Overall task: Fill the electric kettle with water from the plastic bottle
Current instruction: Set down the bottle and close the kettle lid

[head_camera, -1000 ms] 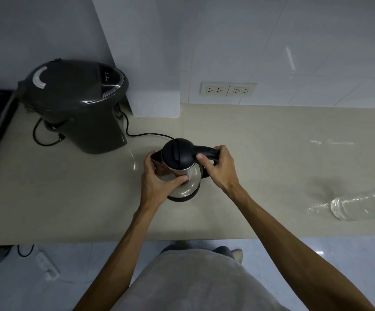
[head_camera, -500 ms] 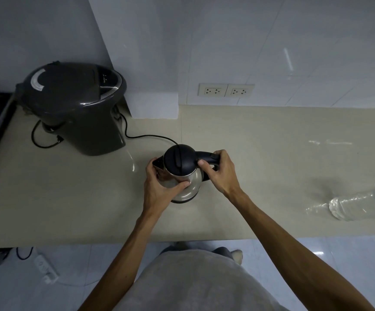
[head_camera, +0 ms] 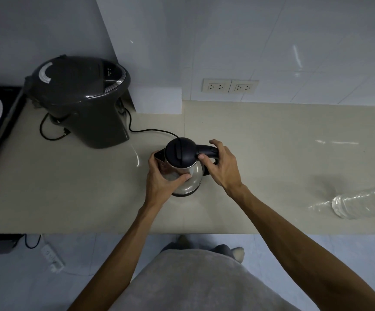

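Shiny metal and black plastic make up the kettle (head_camera: 183, 167) that stands on the pale counter (head_camera: 271, 153) right in front of me. Its round black lid (head_camera: 179, 152) is shut on top. My left hand (head_camera: 163, 180) is curled around the metal side of the kettle, near the spout, with my thumb pressed on the front of it. My right hand (head_camera: 221, 168) is wrapped around the black handle (head_camera: 206, 151), and my thumb rests where the handle meets the lid. Both hands are closed on the kettle and touch it. The plastic bottle (head_camera: 361, 204) lies on its side on the counter, far off to my right, well apart from the kettle and from my hands. It is clear, and part of it runs out of view at the edge. A thin black cord (head_camera: 150, 131) runs across the counter from behind the kettle toward a big dark gray pot (head_camera: 81, 102) with a round top, which stands at the back left by the wall. Two white wall plugs (head_camera: 230, 86) sit on the tiled wall above the counter. Below the counter I can see my gray shirt (head_camera: 195, 281) and the light floor.
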The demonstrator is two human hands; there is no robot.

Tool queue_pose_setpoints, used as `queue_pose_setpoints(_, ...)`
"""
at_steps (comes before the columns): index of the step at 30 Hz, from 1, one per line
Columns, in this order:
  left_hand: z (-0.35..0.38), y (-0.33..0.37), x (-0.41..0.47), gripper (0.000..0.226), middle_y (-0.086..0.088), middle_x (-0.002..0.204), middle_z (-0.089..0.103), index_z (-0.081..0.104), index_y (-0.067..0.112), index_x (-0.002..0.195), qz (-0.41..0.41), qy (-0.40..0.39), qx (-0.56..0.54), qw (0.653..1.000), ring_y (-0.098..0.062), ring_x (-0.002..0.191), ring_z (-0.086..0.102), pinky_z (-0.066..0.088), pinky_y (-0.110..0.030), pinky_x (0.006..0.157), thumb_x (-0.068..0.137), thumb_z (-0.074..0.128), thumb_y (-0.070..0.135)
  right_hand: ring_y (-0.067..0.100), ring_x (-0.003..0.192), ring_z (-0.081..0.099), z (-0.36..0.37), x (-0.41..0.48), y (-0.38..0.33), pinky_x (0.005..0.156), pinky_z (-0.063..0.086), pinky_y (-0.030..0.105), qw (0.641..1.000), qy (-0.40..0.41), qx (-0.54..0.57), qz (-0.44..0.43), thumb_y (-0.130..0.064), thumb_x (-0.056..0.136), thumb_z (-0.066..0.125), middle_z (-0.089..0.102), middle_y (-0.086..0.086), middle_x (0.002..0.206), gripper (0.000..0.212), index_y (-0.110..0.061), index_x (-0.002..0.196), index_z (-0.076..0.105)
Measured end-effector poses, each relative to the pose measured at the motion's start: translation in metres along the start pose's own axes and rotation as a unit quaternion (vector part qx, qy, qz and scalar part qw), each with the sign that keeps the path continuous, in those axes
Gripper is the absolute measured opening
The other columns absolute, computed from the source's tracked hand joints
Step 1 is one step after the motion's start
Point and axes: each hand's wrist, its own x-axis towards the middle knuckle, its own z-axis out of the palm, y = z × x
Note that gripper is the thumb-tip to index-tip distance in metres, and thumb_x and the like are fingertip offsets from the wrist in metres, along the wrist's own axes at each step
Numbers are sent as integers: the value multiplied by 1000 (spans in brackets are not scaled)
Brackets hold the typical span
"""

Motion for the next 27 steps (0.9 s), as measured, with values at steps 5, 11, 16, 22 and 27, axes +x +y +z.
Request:
queue_pose_setpoints(5, 2, 1, -1, 104, 24, 128, 63, 42, 24, 144, 5, 0, 9, 1000, 1, 116, 65, 54, -23, 99, 61, 104, 27, 25, 90, 68, 2, 2, 6, 78, 58, 43, 999, 18, -34, -22, -78, 85, 54, 71, 10, 101, 78, -14, 130, 57)
queue_pose_setpoints(11, -1, 2, -1, 108, 19, 130, 61, 39, 23, 146, 3, -9, 17, 1000, 2, 120, 61, 54, -20, 98, 61, 104, 30, 28, 95, 70, -1, 2, 6, 82, 60, 42, 998, 12, -49, -34, -83, 85, 46, 73, 13, 107, 88, -9, 133, 57)
queue_pose_setpoints(16, -2, 1, -2, 108, 15, 133, 61, 38, 27, 147, 1, -11, 18, 1000, 3, 120, 60, 53, -22, 101, 62, 103, 32, 34, 101, 70, -4, 2, 4, 86, 59, 44, 996, 10, -81, -44, -85, 85, 42, 73, 17, 110, 96, -9, 143, 52)
queue_pose_setpoints(22, -4, 1, -2, 104, 17, 129, 58, 33, 32, 143, -15, -28, 26, 999, 8, 115, 56, 47, -15, 96, 66, 102, 28, 36, 103, 69, -9, 1, 3, 87, 58, 46, 991, -21, -124, -40, -88, 85, 35, 72, 17, 114, 101, -14, 154, 38)
queue_pose_setpoints(27, -6, 3, 1, 105, 18, 129, 56, 30, 30, 146, -25, -40, 23, 999, 5, 115, 56, 45, -16, 99, 68, 101, 24, 27, 126, 62, -14, -4, -1, 105, 51, 41, 995, -93, 8, 41, -79, 88, 49, 65, 12, 136, 94, -14, 154, 33)
